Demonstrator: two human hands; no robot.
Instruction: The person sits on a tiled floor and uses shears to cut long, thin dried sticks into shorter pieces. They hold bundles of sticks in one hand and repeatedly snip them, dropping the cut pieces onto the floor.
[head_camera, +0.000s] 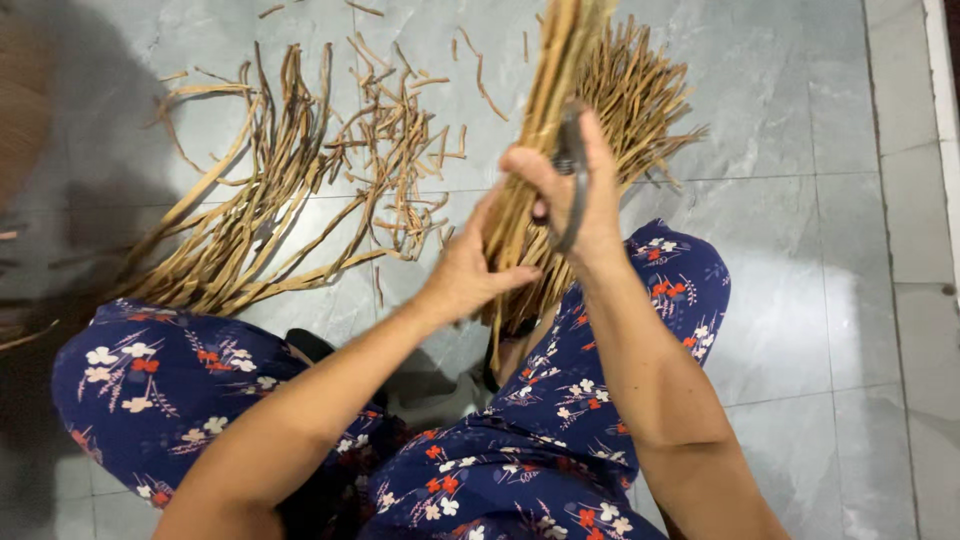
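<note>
Left hand (468, 272): I see it clamped on a bundle of tan dried plant strips (545, 120).
Right hand (570, 195): fist closed around a dark curved tool (572, 160) against the bundle.

The strips (250, 220) spread on the floor are tan to straw-brown, and the bundle (545, 110) held upright is the same dry golden tan. The tool (572, 160) gripped in the right hand (585, 200) looks dark grey, perhaps metal, though blur makes that hard to tell. The trousers (520, 450) are deep navy blue with a flower print of white and red-orange blooms and pale stems. The floor tiles (800, 150) are light grey with faint white marbled veins and thin pale joints.
</note>
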